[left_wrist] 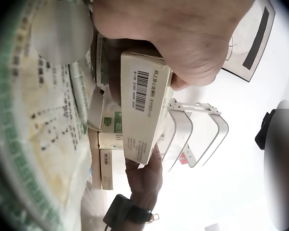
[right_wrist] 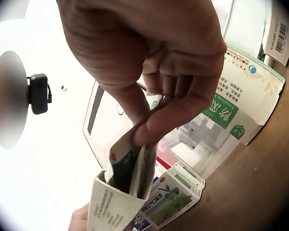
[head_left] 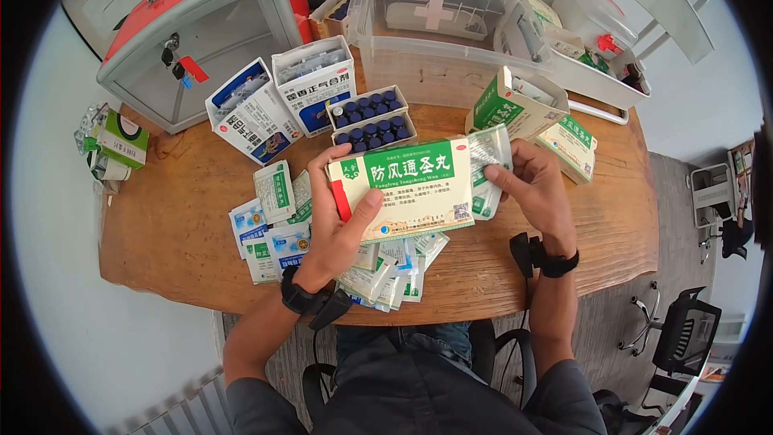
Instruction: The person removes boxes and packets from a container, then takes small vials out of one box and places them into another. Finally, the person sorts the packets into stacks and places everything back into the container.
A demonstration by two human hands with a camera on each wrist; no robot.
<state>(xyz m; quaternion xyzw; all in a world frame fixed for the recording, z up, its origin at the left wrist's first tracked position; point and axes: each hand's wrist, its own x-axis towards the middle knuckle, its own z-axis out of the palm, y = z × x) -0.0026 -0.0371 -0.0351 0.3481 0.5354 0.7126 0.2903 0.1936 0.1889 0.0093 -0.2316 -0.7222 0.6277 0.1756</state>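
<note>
My left hand grips a cream and green medicine box over the table, its thumb across the printed front. My right hand pinches green and white sachets at the right end of the box. The right wrist view shows that end open, with the lower part of the pinched sachets inside the box mouth. In the left wrist view, the barcoded side of the box faces the camera. Below the box lies a loose pile of similar sachets, partly hidden by it.
More sachets lie left of the left hand. Behind stand two blue-and-white boxes, a tray of dark-capped vials, a clear bin and a red-grey cabinet. An open green-cream box and another carton stand at right.
</note>
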